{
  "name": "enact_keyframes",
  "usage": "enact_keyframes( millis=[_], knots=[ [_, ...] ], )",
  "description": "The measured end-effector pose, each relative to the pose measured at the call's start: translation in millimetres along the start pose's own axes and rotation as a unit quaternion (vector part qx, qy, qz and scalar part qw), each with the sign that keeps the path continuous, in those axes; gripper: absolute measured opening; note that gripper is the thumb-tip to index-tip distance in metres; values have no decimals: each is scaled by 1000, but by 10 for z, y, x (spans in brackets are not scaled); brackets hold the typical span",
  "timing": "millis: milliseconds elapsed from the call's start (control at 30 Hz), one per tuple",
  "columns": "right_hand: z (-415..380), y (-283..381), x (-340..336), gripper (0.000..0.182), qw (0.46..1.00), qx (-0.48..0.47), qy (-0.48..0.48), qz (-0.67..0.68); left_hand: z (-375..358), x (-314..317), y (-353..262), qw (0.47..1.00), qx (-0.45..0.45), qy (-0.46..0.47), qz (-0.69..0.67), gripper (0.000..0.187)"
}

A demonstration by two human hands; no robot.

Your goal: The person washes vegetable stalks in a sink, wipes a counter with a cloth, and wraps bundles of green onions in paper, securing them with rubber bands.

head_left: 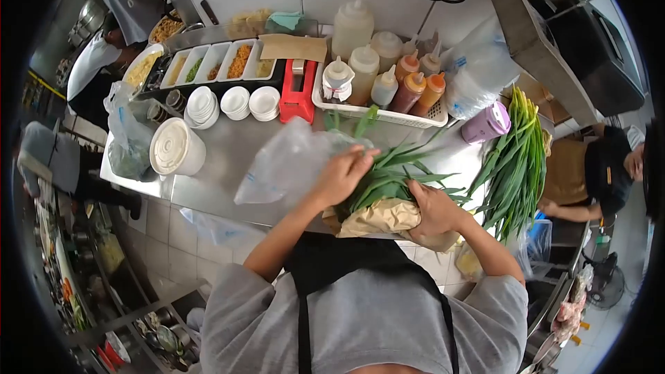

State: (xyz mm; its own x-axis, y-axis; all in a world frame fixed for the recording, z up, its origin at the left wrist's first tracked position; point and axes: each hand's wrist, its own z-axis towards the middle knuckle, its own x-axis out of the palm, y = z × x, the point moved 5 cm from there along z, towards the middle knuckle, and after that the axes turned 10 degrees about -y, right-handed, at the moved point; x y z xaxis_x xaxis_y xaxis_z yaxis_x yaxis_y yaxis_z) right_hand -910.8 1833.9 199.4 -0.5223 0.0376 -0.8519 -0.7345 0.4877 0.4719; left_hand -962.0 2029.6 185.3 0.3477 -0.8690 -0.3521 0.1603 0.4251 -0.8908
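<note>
Long green leaves point(388, 183), probably scallion tops, stick out of a crumpled brown paper wrap point(381, 218) at the counter's front edge. My right hand point(436, 209) grips the wrapped bundle from its right side, with the thumb up on the leaves. At the bundle's left side, my left hand point(343, 176) has its fingers bent together over the leaves, and its palm side is hidden. A clear plastic bag point(287, 163) lies beside and behind my left hand, with some leaf tips showing past it.
A white basket point(388, 114) of sauce bottles, a red tape dispenser point(298, 93), small white bowls point(235, 102) and a lidded tub point(178, 147) stand on the steel counter. A purple cup point(486, 123) and a big bunch of scallions point(516, 159) are at right. Other people work at both sides.
</note>
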Motion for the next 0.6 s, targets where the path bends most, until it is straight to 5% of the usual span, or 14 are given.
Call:
enact_keyframes(
  millis=[67,233,533,600],
  knots=[
    [67,-101,-78,88,1000,-10,-5,-5,71,-218,0,995,-89,-41,-18,42],
    [272,-436,-134,93,993,38,90,67,17,-878,24,974,-91,-208,0,53],
    [596,-691,-243,105,959,30,161,230,-225,-1453,-110,956,-218,-188,-51,57],
    [599,-712,-215,104,962,7,126,240,-193,-1562,-295,954,-252,-137,87,47]
  ],
)
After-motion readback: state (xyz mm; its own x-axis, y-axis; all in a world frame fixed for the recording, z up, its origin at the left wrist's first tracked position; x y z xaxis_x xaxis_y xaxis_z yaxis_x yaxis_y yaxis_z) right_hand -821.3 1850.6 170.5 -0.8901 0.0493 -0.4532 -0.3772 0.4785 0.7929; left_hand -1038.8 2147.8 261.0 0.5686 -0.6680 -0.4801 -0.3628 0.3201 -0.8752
